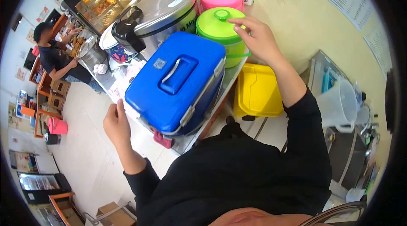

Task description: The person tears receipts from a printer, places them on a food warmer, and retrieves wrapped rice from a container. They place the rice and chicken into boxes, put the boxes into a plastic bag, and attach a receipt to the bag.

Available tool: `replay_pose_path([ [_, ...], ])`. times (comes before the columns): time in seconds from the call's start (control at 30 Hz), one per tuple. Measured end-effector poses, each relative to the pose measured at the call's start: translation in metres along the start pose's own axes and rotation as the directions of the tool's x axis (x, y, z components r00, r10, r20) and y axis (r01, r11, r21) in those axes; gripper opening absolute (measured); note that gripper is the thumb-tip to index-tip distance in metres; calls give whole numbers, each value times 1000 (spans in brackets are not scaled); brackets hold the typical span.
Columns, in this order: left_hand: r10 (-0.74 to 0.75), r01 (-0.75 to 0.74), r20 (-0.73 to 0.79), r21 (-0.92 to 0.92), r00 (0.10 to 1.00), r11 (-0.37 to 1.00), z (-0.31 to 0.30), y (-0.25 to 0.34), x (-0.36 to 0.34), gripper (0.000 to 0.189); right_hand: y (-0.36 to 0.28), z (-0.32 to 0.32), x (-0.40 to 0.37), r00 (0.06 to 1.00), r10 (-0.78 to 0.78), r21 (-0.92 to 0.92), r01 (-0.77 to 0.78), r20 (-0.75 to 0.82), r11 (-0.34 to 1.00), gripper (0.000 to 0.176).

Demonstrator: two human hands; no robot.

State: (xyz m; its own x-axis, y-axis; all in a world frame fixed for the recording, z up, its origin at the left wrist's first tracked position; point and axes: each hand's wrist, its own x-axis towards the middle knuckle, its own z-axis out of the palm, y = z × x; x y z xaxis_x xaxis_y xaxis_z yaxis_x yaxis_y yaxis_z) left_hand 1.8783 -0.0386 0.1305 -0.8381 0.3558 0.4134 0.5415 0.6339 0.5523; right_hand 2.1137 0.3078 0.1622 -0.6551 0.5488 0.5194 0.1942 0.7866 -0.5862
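Green lidded bucket (218, 27) upper centre, lid rim pinched by right hand (258, 39); left hand (116, 126) loosely curled, empty, just beside blue cooler box (176, 84), lower-left corner.

Obs., head view. Garment: one black long-sleeved top (237, 171), matte fabric, uniform in colour, with soft creases across the chest and at the shoulders.

Sleeves: the left sleeve (137, 179) is black and close-fitting, and its cuff ends a little above the wrist in a straight hem. The right sleeve (303, 111) is the same black fabric. Its cuff ends partway along the forearm, with a looser fold near the elbow.

Hands: left hand (116, 126) and right hand (258, 39) are bare beyond the cuffs.

Lower frame edge: a rounded strip below the black cloth, perhaps the neckline. Lens distortion is too strong to be sure.
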Motion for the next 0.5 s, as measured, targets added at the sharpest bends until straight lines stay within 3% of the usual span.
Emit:
replay_pose_path([
  [0.1, -70, 63, -35, -166, 997, 984, 7, 1, -7, 35, 74, 32, 67, 986, -165, -357, 151, -10, 922, 41],
  [0.13, -161, 154, -13, -239, 987, 959, 7, 6, -12, 35, 94, 43, 84, 971, -240, -479, 207, -7, 853, 46],
  [0.27, -243, 200, -136, -268, 961, 942, 5, 14, -30, 32, 153, 70, 125, 945, -27, -307, 133, 326, 942, 50],
  [0.37, -302, 232, -263, -266, 917, 936, -2, 17, -41, 31, 147, 57, 132, 938, -8, -237, 97, 348, 967, 44],
  [0.4, -330, 247, -311, -278, 891, 928, -4, 17, -45, 32, 144, 52, 139, 963, -214, -230, 248, 163, 941, 39],
  [0.43, -363, 269, -353, -289, 862, 919, -5, 19, -49, 32, 141, 44, 150, 914, -406, -247, 389, -22, 888, 34],
  [0.5, -428, 308, -423, -323, 799, 895, -1, 30, -60, 32, 111, 14, 193, 887, -434, -94, 424, -159, 901, 26],
])
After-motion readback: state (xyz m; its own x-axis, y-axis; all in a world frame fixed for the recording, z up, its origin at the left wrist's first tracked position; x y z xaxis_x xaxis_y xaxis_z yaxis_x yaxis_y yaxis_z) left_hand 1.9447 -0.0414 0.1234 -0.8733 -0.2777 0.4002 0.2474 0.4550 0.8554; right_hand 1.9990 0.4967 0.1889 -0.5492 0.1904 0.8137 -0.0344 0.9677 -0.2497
